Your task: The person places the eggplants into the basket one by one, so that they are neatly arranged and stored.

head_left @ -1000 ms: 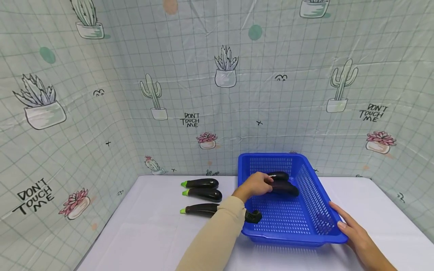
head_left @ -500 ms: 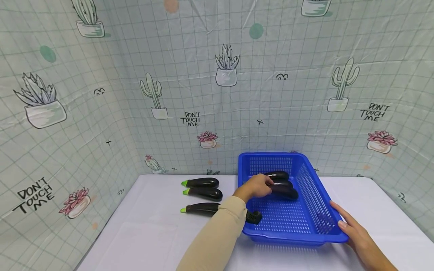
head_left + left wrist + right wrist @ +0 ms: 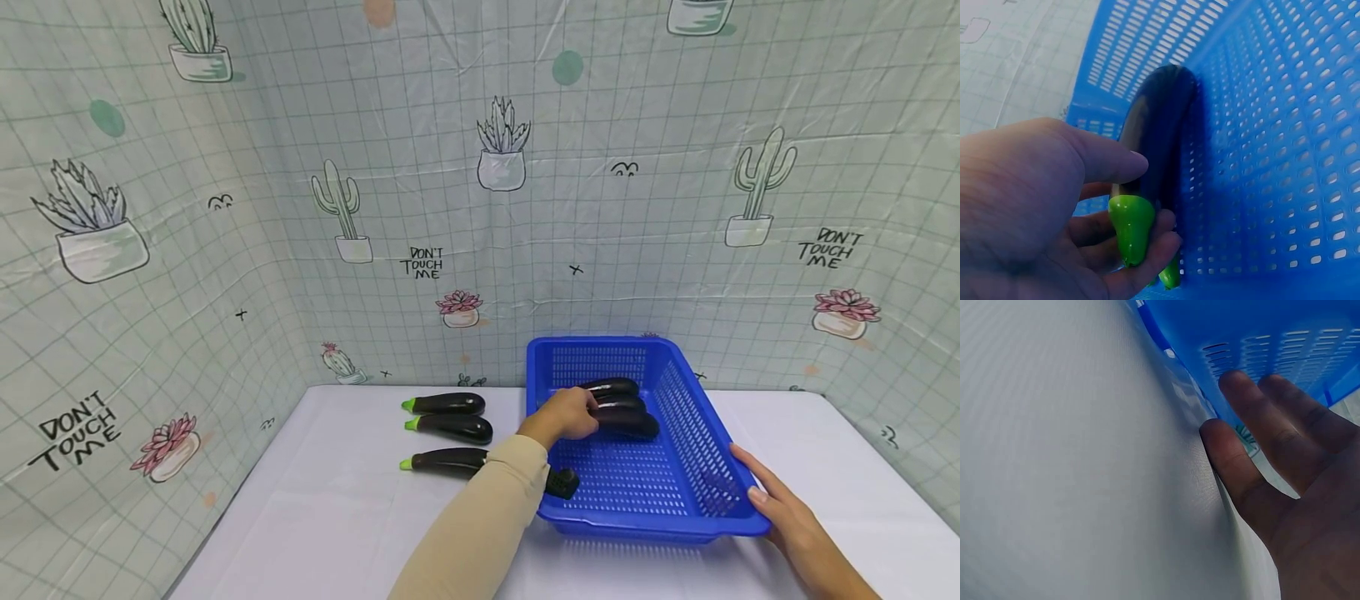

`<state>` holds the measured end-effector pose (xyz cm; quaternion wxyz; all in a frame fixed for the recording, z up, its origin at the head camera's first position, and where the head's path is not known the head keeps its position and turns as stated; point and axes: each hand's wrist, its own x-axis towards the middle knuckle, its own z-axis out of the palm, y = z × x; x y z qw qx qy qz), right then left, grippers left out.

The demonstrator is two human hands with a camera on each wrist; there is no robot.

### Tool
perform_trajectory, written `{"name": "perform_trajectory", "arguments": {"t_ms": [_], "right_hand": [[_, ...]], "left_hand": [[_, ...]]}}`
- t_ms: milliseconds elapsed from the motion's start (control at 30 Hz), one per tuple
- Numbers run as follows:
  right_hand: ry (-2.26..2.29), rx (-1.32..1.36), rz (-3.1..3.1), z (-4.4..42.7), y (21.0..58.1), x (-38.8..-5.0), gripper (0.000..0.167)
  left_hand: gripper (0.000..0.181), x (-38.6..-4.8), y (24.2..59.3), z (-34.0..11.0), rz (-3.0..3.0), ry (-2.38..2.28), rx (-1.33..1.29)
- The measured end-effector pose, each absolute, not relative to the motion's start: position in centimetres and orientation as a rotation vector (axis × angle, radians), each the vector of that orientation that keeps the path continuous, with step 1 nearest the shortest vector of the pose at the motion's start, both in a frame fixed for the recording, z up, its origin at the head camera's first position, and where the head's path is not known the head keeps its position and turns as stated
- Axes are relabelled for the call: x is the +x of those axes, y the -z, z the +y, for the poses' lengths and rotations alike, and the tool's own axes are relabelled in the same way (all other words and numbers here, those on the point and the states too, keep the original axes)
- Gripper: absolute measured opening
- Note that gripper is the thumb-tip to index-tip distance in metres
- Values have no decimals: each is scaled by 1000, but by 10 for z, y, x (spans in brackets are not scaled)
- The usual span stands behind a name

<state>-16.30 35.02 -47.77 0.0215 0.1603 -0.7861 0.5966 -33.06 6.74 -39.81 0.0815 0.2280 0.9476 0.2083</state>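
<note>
While the fingers (image 3: 1125, 162) of my left hand (image 3: 564, 414) pinch one eggplant (image 3: 1157, 125) near its green end inside the blue basket (image 3: 622, 526), those of my right hand (image 3: 787, 512) lie spread against the basket's right side. Just past my left fingers, three dark eggplants (image 3: 613, 386) now show; a second ago I saw only two. Three loose eggplants (image 3: 453, 428) lie left of those fingers on the bench (image 3: 322, 508).

Glossy smooth eggplants (image 3: 454, 428), plastic basket (image 3: 630, 523), creased cloth-like backdrop (image 3: 420, 125), matt tabletop (image 3: 330, 517)
</note>
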Motion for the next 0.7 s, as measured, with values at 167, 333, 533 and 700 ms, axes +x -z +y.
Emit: {"name": "perform_trajectory", "arguments": {"t_ms": [167, 333, 533, 700], "right_hand": [[-1849, 502, -2427, 349, 478, -164, 54], [-1855, 504, -2423, 349, 477, -164, 54], [-1852, 507, -2421, 349, 477, -164, 53], [-1851, 502, -2433, 350, 476, -163, 53]], "left_hand": [[29, -331, 398, 67, 2849, -586, 670], [32, -331, 398, 69, 2854, -559, 629], [31, -330, 397, 69, 2869, -502, 592], [30, -329, 397, 70, 2882, -494, 595]]}}
